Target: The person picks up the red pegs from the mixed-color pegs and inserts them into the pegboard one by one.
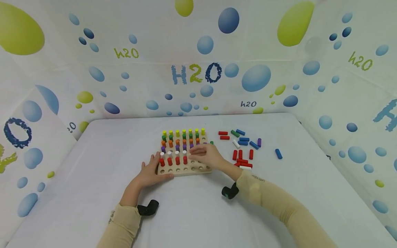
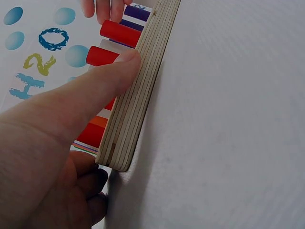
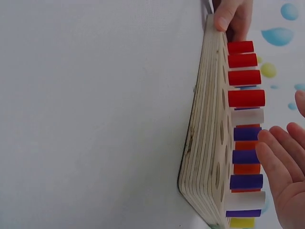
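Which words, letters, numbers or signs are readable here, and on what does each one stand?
"H2O": large print, white fabric backdrop with blue and green dots.
"h2O": three smaller prints, same backdrop.
"O": dark blue letter, backdrop's left side.
"H": partly cut-off letter, backdrop's right edge.
Unreadable: left-side fragments (clipped), lettering on beige fabric sleeves (too small).

Soft, even light fills the head view, with faint shadows on the desk point(image 1: 186, 213) across the lower frame, while both wrist views look dimmer and greyer.
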